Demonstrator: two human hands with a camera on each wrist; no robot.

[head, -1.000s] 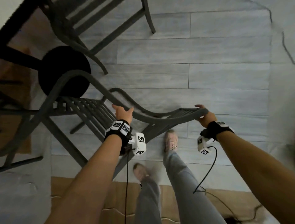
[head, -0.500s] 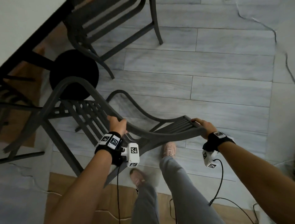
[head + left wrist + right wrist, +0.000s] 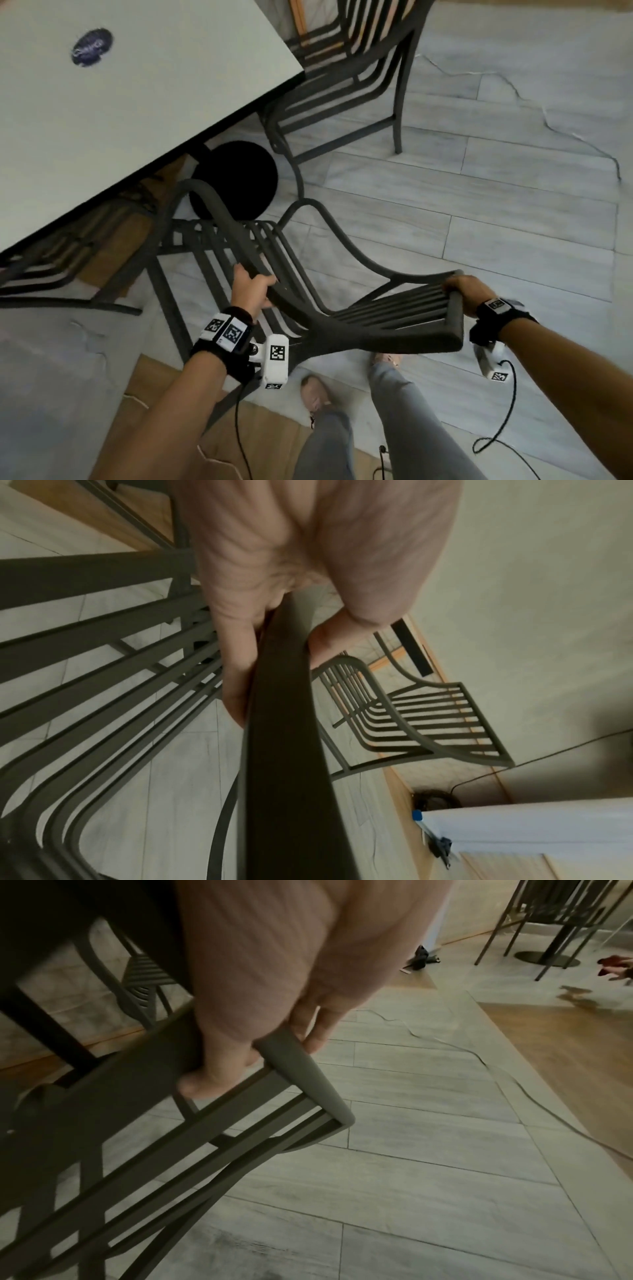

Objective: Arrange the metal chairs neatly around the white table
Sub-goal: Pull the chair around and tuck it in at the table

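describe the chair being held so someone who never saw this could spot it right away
Start at the white table with its round black base. Several dark grey slatted metal chairs stand around it. The one meant is nearest the camera: the only one gripped, left hand on its armrest, right hand on its backrest corner.

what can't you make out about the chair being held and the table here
- Held chair front legs: head view, hidden under the white table.
- Table's far sides: cut off by the frame edge.
- Blue sticker text: blurred.
- Left hand fingers: left wrist view, partly hidden behind the armrest.
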